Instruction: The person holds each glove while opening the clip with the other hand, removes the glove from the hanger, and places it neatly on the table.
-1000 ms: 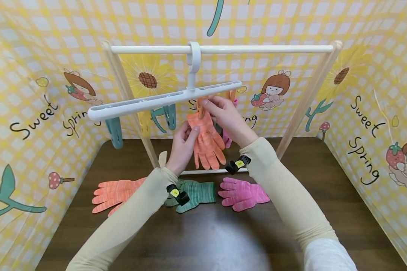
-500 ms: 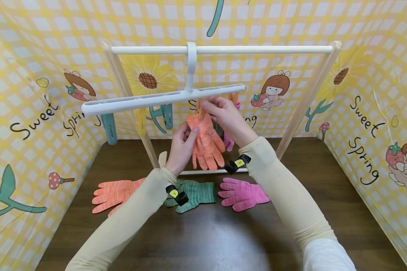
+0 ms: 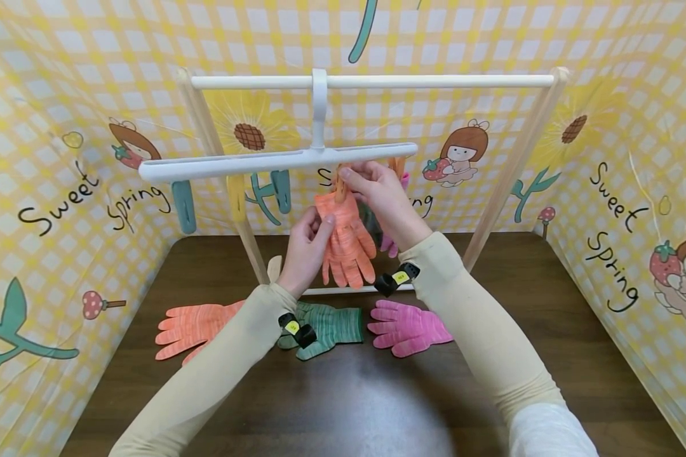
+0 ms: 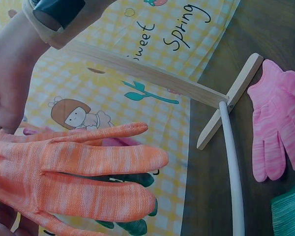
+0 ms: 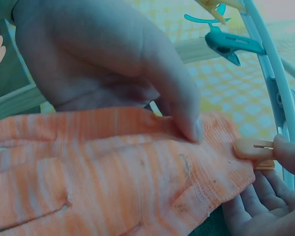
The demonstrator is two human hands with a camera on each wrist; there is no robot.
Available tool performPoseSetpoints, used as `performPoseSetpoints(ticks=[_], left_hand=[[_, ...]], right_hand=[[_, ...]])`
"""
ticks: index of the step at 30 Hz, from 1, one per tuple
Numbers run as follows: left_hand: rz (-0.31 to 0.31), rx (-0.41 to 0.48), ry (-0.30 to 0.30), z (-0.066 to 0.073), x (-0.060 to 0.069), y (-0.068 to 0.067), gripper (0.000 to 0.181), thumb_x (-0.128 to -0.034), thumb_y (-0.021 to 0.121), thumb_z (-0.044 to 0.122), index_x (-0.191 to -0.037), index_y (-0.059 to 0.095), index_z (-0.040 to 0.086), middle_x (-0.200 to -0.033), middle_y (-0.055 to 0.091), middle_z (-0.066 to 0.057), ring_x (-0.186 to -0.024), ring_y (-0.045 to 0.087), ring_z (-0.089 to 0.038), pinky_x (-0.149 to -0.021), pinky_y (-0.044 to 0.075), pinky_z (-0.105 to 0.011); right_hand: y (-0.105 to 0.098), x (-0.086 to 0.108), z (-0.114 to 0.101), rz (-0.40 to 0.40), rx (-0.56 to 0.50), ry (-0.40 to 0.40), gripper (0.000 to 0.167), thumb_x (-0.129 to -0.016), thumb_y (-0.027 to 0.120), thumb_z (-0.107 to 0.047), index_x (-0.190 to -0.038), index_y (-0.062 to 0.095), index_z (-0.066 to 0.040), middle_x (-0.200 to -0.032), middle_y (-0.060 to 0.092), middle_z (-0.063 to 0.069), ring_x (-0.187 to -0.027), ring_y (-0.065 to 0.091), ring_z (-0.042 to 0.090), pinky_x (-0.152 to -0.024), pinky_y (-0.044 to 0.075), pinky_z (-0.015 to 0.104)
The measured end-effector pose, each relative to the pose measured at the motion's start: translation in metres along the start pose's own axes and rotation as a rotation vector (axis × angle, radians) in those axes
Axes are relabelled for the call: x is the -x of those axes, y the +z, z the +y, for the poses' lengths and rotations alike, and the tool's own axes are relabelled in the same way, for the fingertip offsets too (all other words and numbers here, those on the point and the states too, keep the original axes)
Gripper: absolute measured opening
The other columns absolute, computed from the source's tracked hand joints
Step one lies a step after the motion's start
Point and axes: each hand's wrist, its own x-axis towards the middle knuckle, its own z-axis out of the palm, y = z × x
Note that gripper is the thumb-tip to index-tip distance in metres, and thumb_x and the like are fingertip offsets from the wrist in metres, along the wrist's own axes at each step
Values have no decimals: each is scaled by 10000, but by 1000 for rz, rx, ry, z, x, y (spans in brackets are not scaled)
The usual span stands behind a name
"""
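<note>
Hands [image 3: 304,247] pinch orange glove [image 3: 349,244] and clip [image 5: 247,148] on its cuff [image 5: 220,157]

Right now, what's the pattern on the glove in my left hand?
The glove is orange with paler streaks, clearest in the right wrist view.

Orange clip [image 3: 340,192] partly behind right fingers [image 3: 357,180]

Before me and at both my sides I see creased, yellow-and-white checked cloth [image 3: 463,38] printed with sunflowers [image 3: 249,136], strawberry-holding girls [image 3: 458,152], small mushrooms [image 3: 93,304] and the words "Sweet Spring". Below me, the dark wood-grained desk [image 3: 274,406] catches a pale patch of light [image 3: 368,403] on its nearer part.
</note>
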Motion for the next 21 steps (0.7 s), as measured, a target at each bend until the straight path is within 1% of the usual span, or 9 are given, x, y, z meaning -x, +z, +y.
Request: performPoseSetpoints(ticks=[5,9,12,18,21], left_hand=[[6,2,7,-2,1,0,268,-1103,502,173,-1230,606,-38,-808,603,-49,-685,596,-110,-630,501,-246],[17,-16,-10,-4,4,0,233,-1100,508,166,-1147,618,-34,-743,538,-42,-616,514,-119,-581,443,-242],[21,-31,-20,-5,7,-1,226,-1097,514,164,-1116,617,-36,-731,527,-45,-607,495,-123,-574,429,-245],[9,-50,-30,-8,11,-4,246,-1101,517,188,-1122,621,-34,-744,543,-54,-621,502,-126,-588,437,-248],[0,-50,-39,-8,14,-6,250,-1100,523,191,-1185,628,-19,-798,588,-53,-662,534,-134,-626,462,-249]], right_hand=[[1,1,-1,24,-1,5,346,-1056,629,-196,-1322,608,24,-1234,687,127,-1121,649,192,-1038,497,372],[2,2,-1,19,-13,0,338,-1056,624,-182,-1315,602,34,-1281,666,197,-1083,656,193,-1006,512,361],[2,3,-1,9,-25,-11,343,-1059,615,-174,-1318,592,50,-1293,653,226,-1071,661,191,-1005,516,364],[-1,2,3,1,-18,-48,342,-1066,597,-165,-1310,584,74,-1174,672,131,-1051,661,178,-1011,520,377],[-2,1,5,-2,-22,-58,346,-1068,592,-162,-1310,575,84,-1163,662,112,-1055,662,191,-1014,523,387]])
